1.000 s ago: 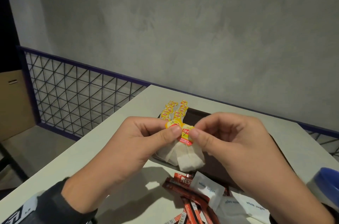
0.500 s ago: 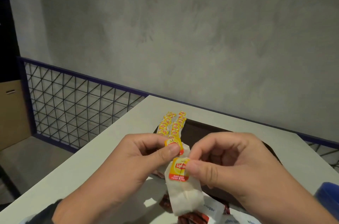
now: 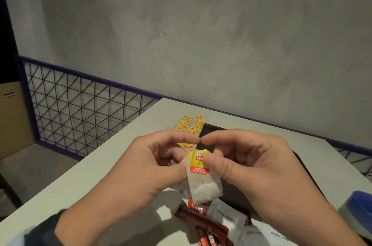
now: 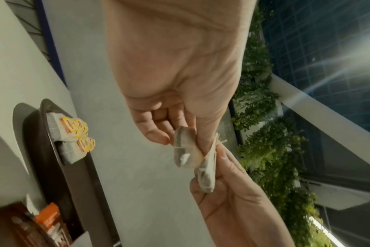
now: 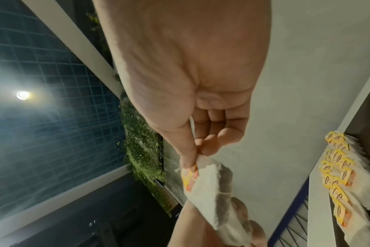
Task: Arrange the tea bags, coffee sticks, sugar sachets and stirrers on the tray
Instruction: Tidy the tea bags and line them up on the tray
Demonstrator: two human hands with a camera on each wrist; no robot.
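The right hand (image 3: 255, 167) pinches a tea bag (image 3: 203, 183) by its yellow tag between thumb and fingers (image 3: 214, 162); the left hand (image 3: 145, 167) pinches a second bag behind it. Both hang limp: light, soft paper, best held at the tag. Beyond the fingers, more bags (image 3: 190, 125) line the tray (image 3: 302, 167).

Bare hands; a dark sleeve (image 3: 43, 233) (pale patch at its edge) covers the left forearm.

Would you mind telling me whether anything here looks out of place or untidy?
The coffee sticks and sugar sachets lie in a loose, overlapping heap on the table, off the tray, unlike the tea bags lined up at its far end.
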